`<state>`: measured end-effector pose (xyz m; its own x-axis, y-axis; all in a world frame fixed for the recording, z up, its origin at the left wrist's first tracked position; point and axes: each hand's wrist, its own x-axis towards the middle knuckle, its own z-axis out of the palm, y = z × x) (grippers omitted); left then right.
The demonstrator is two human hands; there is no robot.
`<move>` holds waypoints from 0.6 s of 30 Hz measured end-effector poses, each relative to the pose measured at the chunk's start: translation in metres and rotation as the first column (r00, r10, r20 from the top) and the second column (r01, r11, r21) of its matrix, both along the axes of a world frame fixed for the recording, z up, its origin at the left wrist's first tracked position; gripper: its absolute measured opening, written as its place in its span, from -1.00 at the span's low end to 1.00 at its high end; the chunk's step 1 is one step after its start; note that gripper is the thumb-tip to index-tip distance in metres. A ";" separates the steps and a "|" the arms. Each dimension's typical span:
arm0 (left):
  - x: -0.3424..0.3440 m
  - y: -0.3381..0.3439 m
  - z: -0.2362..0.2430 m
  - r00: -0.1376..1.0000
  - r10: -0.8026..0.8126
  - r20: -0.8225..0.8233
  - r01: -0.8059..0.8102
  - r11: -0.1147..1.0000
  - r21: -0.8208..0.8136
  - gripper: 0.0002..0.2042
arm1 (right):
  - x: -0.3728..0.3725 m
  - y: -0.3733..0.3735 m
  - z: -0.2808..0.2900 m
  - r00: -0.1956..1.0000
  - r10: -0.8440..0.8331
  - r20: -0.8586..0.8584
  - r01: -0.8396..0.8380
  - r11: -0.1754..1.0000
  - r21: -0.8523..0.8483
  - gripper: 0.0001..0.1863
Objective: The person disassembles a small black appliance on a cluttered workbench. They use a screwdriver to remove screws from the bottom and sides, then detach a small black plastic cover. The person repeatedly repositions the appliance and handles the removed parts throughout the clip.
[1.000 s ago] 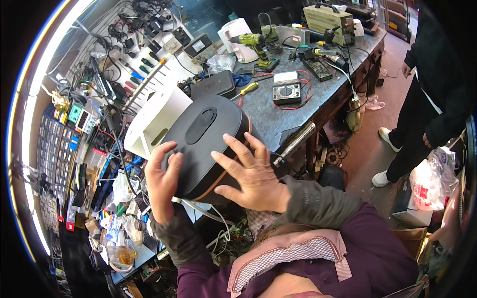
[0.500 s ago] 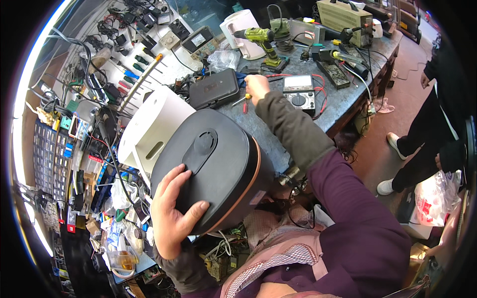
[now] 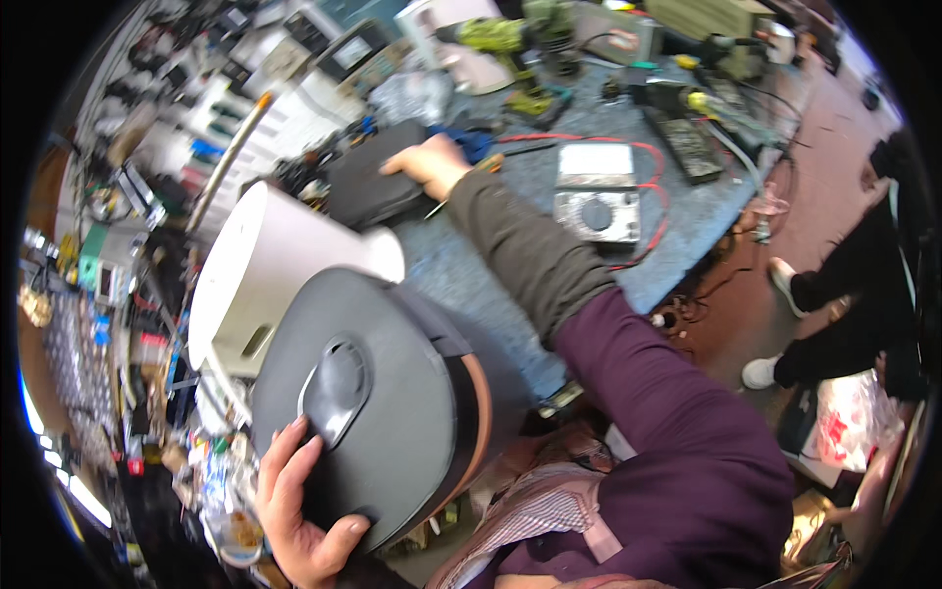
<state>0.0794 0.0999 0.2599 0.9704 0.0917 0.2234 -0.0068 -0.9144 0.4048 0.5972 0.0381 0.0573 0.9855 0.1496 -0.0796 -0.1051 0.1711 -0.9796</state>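
A large rounded appliance, black with a copper-coloured band round its side, tilts in front of me. My left hand lies against its flat top, fingers spread, the fingertips close to the raised round cap. Across the bench, my right hand overlaps the right end of a flat black case; motion blur hides whether the fingers grip it. A screwdriver with an orange-yellow handle lies partly hidden behind the right wrist. Blue cloth shows beside that hand.
A white curved housing stands behind the appliance. On the bench lie a multimeter with red leads, a green cordless drill and a black tray-like part. Tools and cables crowd the left. At right, another person stands.
My right hand has moved left from the screwdrivers to the black case. The view has shifted, and my left hand stays on the appliance top.
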 end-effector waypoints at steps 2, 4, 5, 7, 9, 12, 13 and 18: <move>0.007 0.005 -0.002 0.997 -0.070 0.044 0.069 0.997 0.017 -0.13 | 0.000 0.014 0.003 0.998 -0.036 0.041 0.034 0.998 0.049 -0.49; 0.002 0.016 0.003 0.982 -0.169 -0.081 0.168 0.986 -0.017 -0.24 | -0.012 0.028 0.020 0.984 -0.125 -0.125 0.145 0.976 0.162 -0.03; 0.004 0.014 0.003 0.984 -0.162 -0.077 0.161 0.987 -0.016 -0.30 | -0.026 0.029 0.020 0.995 -0.049 -0.084 0.069 0.964 0.257 0.10; 0.002 0.018 -0.006 0.987 -0.152 -0.057 0.147 0.985 -0.086 -0.32 | -0.053 0.020 0.039 0.991 -0.087 -0.103 0.106 0.975 0.195 0.06; 0.005 0.013 0.001 0.984 -0.160 -0.075 0.153 0.984 -0.086 -0.33 | -0.063 0.005 0.055 0.977 -0.168 -0.134 0.193 0.960 0.203 0.01; 0.011 -0.010 0.007 0.997 -0.060 0.042 0.063 0.996 -0.058 -0.24 | -0.091 -0.010 0.085 0.956 -0.287 -0.060 0.294 0.934 0.205 -0.17; 0.010 -0.006 0.004 0.990 -0.074 0.116 0.085 0.992 -0.094 -0.24 | -0.101 -0.014 0.090 0.954 -0.299 0.011 0.289 0.930 0.229 -0.10; 0.022 0.001 -0.007 0.968 -0.185 0.170 0.185 0.983 0.017 -0.34 | -0.206 -0.109 0.072 0.902 -0.399 0.164 0.253 0.797 0.549 -0.41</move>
